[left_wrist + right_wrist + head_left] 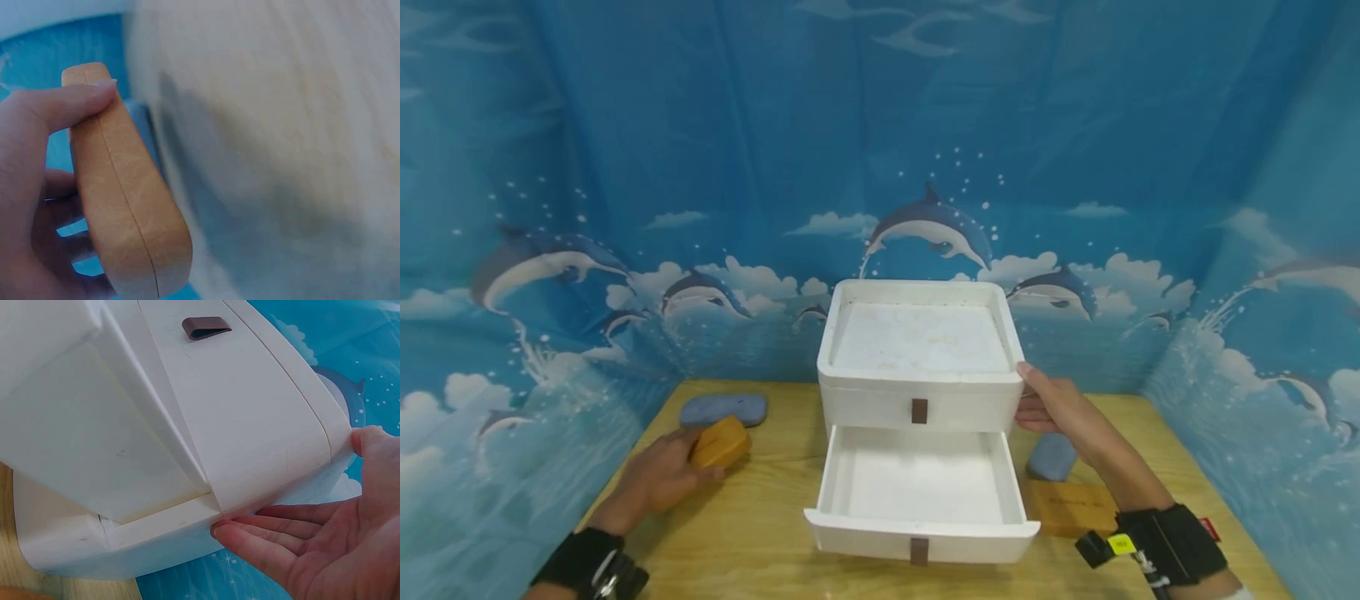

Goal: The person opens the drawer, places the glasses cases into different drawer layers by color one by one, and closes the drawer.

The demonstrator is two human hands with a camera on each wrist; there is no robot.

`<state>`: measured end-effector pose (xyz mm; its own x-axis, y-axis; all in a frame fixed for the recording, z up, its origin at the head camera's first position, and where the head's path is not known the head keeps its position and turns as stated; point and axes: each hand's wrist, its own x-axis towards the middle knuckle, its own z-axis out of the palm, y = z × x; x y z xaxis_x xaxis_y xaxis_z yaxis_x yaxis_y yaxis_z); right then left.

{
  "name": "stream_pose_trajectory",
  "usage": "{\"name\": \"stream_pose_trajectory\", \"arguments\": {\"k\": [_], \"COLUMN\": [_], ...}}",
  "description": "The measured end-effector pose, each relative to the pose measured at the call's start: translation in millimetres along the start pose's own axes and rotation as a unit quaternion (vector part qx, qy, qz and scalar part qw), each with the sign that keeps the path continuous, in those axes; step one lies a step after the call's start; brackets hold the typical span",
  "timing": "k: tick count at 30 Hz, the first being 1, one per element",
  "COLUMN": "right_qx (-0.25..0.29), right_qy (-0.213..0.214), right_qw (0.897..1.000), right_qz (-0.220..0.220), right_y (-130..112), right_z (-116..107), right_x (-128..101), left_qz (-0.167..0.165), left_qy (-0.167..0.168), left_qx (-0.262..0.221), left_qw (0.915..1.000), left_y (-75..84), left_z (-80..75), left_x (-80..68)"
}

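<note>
One orange block [720,442] held, two blue blocks [723,409], two drawers [921,492]

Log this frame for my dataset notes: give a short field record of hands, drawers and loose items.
left hand: grips orange block, lifted near the table's left side
right hand: open, fingers against the cabinet's right side
top drawer: closed
bottom drawer: pulled out, empty
loose items: blue pad at left; blue piece and tan block at right
</note>
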<state>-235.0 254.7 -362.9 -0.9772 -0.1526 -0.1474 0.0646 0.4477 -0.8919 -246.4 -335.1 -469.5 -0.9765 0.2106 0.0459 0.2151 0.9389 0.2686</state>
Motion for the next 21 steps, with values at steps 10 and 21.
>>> {"name": "stream_pose_trajectory", "arguments": {"k": [10, 21], "right_qx": [-0.004, -0.009], "right_qy": [0.003, -0.001], "right_qw": [1.0, 1.0], "right_qz": [-0.002, 0.0], "right_y": [1, -1], "right_z": [-2, 1], "right_x": [-1, 0], "left_qz": [0.008, 0.081], "left_qy": [-0.046, -0.005], "left_qx": [0.008, 0.057], "left_qw": [0.9989, 0.995], "left_y": [59.5, 100.9], "left_z": [-35.3, -62.7], "left_x": [4.7, -1.5]}}
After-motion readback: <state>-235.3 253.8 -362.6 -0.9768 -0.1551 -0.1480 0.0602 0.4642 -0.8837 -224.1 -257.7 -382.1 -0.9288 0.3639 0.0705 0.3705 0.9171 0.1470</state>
